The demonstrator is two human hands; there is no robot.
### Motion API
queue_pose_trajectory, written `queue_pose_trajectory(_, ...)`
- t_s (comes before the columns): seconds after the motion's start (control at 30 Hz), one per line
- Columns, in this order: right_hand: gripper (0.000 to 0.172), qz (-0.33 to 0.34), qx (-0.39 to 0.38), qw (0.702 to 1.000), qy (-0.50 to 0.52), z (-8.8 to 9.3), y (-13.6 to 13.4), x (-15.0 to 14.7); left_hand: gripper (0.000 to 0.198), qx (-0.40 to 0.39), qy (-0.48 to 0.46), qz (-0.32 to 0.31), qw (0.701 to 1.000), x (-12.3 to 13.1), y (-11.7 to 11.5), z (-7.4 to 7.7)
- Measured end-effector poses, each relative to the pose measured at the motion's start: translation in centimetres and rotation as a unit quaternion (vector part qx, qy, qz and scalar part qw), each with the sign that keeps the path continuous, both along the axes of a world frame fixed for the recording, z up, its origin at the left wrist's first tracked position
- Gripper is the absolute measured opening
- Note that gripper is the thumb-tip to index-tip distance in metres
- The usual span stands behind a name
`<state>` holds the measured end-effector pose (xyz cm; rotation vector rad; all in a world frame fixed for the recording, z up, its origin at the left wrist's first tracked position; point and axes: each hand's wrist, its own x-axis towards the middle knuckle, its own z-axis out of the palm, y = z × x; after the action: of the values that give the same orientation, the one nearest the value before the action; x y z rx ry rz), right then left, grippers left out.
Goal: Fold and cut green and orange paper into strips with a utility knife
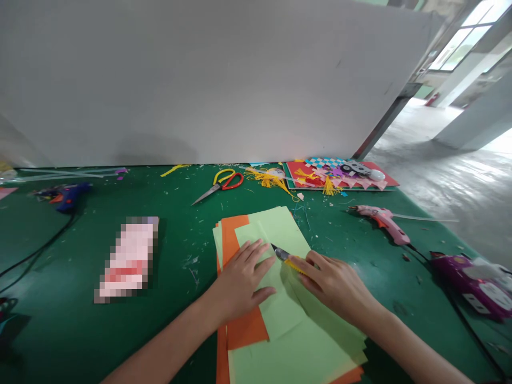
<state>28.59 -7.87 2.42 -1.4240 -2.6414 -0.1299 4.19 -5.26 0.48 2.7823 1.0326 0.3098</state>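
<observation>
A stack of light green paper (pixel 280 224) and orange paper (pixel 246 330) lies on the green table. My left hand (pixel 242 280) rests flat on the stack with its fingers spread, partly over a green sheet and partly over orange. In my right hand (pixel 332 280) is a yellow utility knife (pixel 294 261), its dark blade pointing up and left just above the green paper, close to the fingers of my left hand. Whether the blade tip touches the paper cannot be made out.
Scissors (pixel 224 183) and yellow tassels (pixel 266 177) lie beyond the stack, near decorated red sheets (pixel 380 173). Right: a pink glue gun (pixel 386 221) and a purple device (pixel 472 282). Left: a blurred pink item (pixel 130 258) and a blue glue gun (pixel 70 197). A pale panel (pixel 200 80) stands behind.
</observation>
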Motion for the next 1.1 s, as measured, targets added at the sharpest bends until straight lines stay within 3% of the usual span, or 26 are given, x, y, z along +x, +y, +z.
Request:
queue_pose_trajectory(0.5,0.032,0.013,-0.007,1.000,-0.027,0.0,2.2,-0.4,0.055,0.008,-0.013,-0.005,1.000,-0.1,-0.1,0.2)
queue_pose_trajectory(0.73,0.035,0.005,-0.010,1.000,-0.025,-0.1,2.2,-0.5,0.037,-0.006,-0.072,0.044,0.996,-0.1,2.1,0.6)
queue_pose_trajectory(0.9,0.034,0.015,0.002,1.000,-0.021,-0.2,2.2,-0.4,0.040,0.042,-0.055,0.061,0.996,0.1,2.8,0.0)
queue_pose_trajectory(1.1,0.035,0.012,0.002,1.000,-0.003,-0.2,2.3,-0.4,0.046,0.033,-0.022,0.053,0.998,0.1,2.9,-0.7)
